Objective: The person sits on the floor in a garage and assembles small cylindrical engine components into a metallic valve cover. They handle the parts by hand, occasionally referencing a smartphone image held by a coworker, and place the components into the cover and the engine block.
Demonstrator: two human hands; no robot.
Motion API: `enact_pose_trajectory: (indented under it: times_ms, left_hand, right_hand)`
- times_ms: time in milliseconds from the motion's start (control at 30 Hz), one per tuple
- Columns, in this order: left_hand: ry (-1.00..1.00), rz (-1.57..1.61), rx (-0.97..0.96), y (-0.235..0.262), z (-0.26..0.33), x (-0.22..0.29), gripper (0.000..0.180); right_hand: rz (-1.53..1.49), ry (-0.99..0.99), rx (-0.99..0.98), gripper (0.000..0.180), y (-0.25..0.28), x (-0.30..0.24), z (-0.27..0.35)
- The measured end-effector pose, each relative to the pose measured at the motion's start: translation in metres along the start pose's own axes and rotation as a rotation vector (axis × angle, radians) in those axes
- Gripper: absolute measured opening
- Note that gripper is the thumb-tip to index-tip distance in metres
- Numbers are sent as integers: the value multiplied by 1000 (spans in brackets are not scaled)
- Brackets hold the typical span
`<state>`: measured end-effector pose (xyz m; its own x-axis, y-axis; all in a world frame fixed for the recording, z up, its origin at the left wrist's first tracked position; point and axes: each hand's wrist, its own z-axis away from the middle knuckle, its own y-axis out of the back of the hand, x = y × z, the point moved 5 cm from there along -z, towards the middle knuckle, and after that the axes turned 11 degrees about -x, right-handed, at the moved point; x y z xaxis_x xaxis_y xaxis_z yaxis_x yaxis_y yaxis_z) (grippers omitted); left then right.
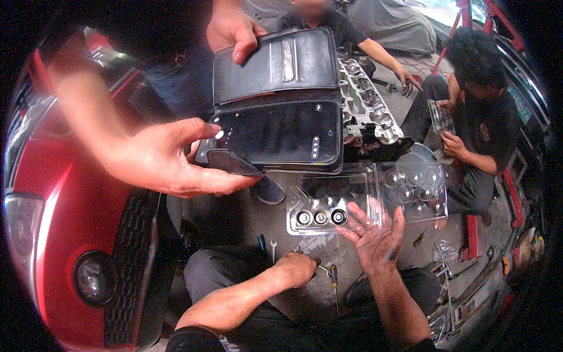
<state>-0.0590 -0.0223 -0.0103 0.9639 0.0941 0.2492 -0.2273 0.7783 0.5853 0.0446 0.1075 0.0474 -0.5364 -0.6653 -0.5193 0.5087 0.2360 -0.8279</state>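
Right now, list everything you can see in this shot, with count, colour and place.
Clear plastic blister tray: one, open, centre, three round metal parts in its near half.
Phone in folio case: one, black, upper centre, held open by another person's two hands.
Engine cylinder head: one, grey metal, on the floor behind the tray.
Car front: one, red, with a round fog lamp, left side.
Seated worker: one, dark clothes, right, holding a clear packet.
Screwdriver: one, on the floor by the knees.
Left hand: closed into a fist, low centre, near the screwdriver.
Right hand: open, palm up, under the tray's edge.
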Motion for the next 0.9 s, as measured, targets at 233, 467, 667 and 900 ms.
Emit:
enact_pose_trajectory:
  times_ms: [233,467,667,900]
  left_hand:
    - [28,25,-17,0,2,-2,28]
    - [-2,98,124,9,9,1,20]
    - [46,71,183,9,6,-8,21]
    - [299,312,374,38,28,-52,28]
  right_hand:
    - [-23,-19,-21,82,-2,2,-1]
    - [-65,-42,-58,76,3,1,-3]
    - [-89,-10,-38,76,2,-1,-2]
    - [-60,-8,-59,79,6,-4,-1]
